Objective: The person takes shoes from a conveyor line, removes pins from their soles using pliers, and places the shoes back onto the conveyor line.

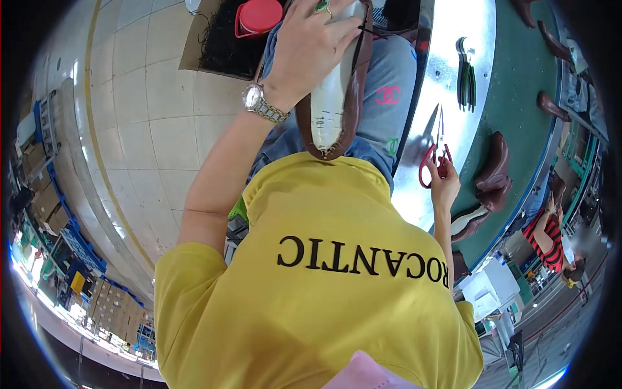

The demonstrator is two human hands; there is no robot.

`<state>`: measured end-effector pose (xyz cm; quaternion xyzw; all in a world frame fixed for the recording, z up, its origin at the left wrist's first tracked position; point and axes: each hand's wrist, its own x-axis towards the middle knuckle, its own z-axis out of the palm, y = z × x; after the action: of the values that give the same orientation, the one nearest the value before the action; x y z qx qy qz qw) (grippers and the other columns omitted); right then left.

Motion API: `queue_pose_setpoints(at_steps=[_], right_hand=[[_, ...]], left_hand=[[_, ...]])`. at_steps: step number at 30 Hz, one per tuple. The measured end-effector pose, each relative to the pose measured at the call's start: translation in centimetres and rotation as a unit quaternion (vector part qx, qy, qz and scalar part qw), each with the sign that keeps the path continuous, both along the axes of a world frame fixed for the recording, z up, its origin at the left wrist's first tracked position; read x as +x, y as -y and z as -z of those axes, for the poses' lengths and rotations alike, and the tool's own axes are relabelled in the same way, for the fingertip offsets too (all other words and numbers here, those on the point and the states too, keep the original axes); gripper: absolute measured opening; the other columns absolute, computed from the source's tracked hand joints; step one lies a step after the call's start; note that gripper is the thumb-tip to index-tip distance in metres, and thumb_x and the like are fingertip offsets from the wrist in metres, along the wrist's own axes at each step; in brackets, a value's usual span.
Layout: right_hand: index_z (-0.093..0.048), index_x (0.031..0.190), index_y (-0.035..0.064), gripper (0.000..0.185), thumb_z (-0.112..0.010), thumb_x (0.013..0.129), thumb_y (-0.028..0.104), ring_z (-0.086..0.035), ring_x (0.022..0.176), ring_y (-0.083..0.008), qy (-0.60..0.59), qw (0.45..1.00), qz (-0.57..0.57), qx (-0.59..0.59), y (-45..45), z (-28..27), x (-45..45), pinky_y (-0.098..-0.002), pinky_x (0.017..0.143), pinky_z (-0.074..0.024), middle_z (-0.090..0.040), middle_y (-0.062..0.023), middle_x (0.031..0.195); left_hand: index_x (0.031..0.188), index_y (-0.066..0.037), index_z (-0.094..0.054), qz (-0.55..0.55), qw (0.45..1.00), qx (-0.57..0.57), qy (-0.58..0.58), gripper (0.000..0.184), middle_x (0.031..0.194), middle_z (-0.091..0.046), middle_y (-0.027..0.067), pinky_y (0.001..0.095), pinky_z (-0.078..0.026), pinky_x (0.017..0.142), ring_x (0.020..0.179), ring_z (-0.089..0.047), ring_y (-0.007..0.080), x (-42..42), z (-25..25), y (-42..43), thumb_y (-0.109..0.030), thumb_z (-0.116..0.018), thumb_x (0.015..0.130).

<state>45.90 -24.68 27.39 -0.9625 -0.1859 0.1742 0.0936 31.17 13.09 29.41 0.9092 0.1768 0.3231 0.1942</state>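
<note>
A brown shoe upper (352, 107) on a last lies sole up across my lap, its white insole (326, 110) showing, with small dark marks near the lower end. My left hand (311, 45), wearing a watch and a green-stoned ring, grips the shoe across its upper part. A thin dark strand sticks out near the fingertips; what it belongs to is unclear. At the right, my right hand (445, 187) has its fingers on the red handles of scissors (427, 165), over the metal bench, blades pointing away and slightly apart.
Dark-handled pliers or cutters (466, 78) lie on the metal bench strip (453, 32). Beyond, brown shoe parts (495, 162) rest on a green surface (518, 78). A red lid (259, 15) sits by an open carton (192, 48) at left. Another person (547, 240) is at far right.
</note>
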Motion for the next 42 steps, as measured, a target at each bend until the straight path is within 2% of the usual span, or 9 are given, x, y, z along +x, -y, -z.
queue_pose_setpoints(at_steps=[8, 12, 18, 19, 21, 24, 28, 34, 42], right_hand=[[-0.065, 0.117, 0.0034, 0.042, -0.069, 0.087, 0.032, -0.062, 0.101, -0.0312, 0.169, 0.971, -0.130, 0.111, -6.7, 0.9, 9.8, -0.0416, 0.086, -0.0484, -0.066, -0.0156, 0.107], [-0.057, 0.131, 0.0068, 0.054, -0.064, 0.089, 0.041, -0.055, 0.110, -0.0422, 0.272, 0.938, -0.206, 0.066, -10.7, 7.0, 15.4, -0.0477, 0.094, -0.0435, -0.058, -0.0267, 0.118], [-0.049, 0.139, 0.0087, 0.053, -0.057, 0.094, 0.034, -0.059, 0.101, -0.0379, 0.262, 0.943, -0.205, 0.017, -11.9, 10.2, 19.0, -0.0451, 0.087, -0.0476, -0.062, -0.0272, 0.104], [-0.050, 0.137, 0.0066, 0.051, -0.056, 0.094, 0.033, -0.060, 0.097, -0.0332, 0.160, 0.977, -0.138, 0.040, -12.5, 9.2, 18.9, -0.0423, 0.085, -0.0485, -0.063, -0.0236, 0.101], [-0.052, 0.133, 0.0025, 0.047, -0.055, 0.095, 0.031, -0.062, 0.089, -0.0237, -0.049, 0.995, -0.003, 0.086, -13.7, 5.1, 17.6, -0.0367, 0.080, -0.0502, -0.064, -0.0163, 0.096], [-0.058, 0.116, 0.0000, 0.033, -0.058, 0.097, 0.026, -0.060, 0.082, -0.0129, -0.289, 0.874, 0.137, 0.365, -14.1, 0.4, 13.6, -0.0285, 0.078, -0.0493, -0.062, -0.0049, 0.091], [-0.033, 0.148, 0.0021, 0.065, -0.063, 0.092, 0.015, -0.059, 0.076, -0.0140, -0.373, 0.882, 0.018, 0.288, -16.4, -7.2, 7.0, -0.0281, 0.078, -0.0469, -0.063, -0.0067, 0.088], [-0.031, 0.150, 0.0163, 0.068, -0.055, 0.088, 0.004, -0.065, 0.085, -0.0419, -0.282, 0.849, -0.445, 0.046, -21.6, -11.8, 0.6, -0.0440, 0.083, -0.0496, -0.066, -0.0245, 0.094], [-0.027, 0.151, 0.0241, 0.068, -0.055, 0.092, 0.006, -0.063, 0.069, -0.0394, -0.132, 0.812, -0.566, -0.061, -24.4, -13.2, -2.8, -0.0480, 0.065, -0.0516, -0.062, -0.0201, 0.080]], left_hand=[[0.102, -0.003, -0.065, -0.020, 0.995, -0.073, 0.059, 0.021, 0.103, -0.064, 0.0123, 0.0413, -0.040, 0.103, 0.111, -0.056, 0.0298, 0.1, 0.4, 1.9, -0.017, -0.068, 0.086], [0.100, 0.000, -0.067, -0.210, 0.925, -0.043, 0.313, 0.014, 0.101, -0.072, 0.0117, 0.0236, -0.053, 0.073, 0.084, -0.069, 0.0171, -3.8, -7.0, -1.3, -0.011, -0.066, 0.091], [0.124, -0.005, -0.060, -0.302, 0.953, -0.002, 0.008, 0.035, 0.120, -0.063, 0.0129, 0.0348, -0.048, 0.091, 0.109, -0.060, 0.0278, -12.5, -2.8, -8.5, -0.021, -0.060, 0.094], [0.137, -0.006, -0.050, -0.297, 0.950, -0.084, -0.043, 0.048, 0.137, -0.053, 0.0159, 0.0406, -0.044, 0.099, 0.121, -0.051, 0.0355, -13.8, 0.0, -9.9, -0.024, -0.058, 0.094], [0.133, -0.006, -0.056, -0.312, 0.919, 0.192, -0.148, 0.045, 0.128, -0.060, 0.0153, 0.0369, -0.050, 0.086, 0.108, -0.061, 0.0301, -16.1, 6.7, -12.9, -0.028, -0.061, 0.093], [0.126, -0.005, -0.060, -0.338, 0.926, 0.142, -0.085, 0.045, 0.109, -0.069, 0.0131, 0.0342, -0.052, 0.070, 0.086, -0.066, 0.0255, -14.0, 7.6, -9.7, -0.036, -0.061, 0.093], [0.083, -0.004, -0.066, -0.139, 0.949, -0.273, -0.081, 0.045, 0.065, -0.062, 0.0094, 0.0363, -0.048, 0.057, 0.061, -0.061, 0.0256, -8.6, 1.2, 0.7, -0.049, -0.061, 0.090], [0.075, -0.004, -0.059, -0.162, 0.946, -0.232, -0.156, 0.031, 0.060, -0.059, 0.0142, 0.0420, -0.043, 0.051, 0.056, -0.058, 0.0339, -6.9, -0.1, 6.8, -0.029, -0.059, 0.093], [0.094, 0.002, -0.059, -0.121, 0.958, -0.212, -0.153, 0.026, 0.071, -0.065, 0.0172, 0.0412, -0.051, 0.063, 0.068, -0.064, 0.0342, -7.2, -0.3, 6.6, -0.025, -0.057, 0.094]])
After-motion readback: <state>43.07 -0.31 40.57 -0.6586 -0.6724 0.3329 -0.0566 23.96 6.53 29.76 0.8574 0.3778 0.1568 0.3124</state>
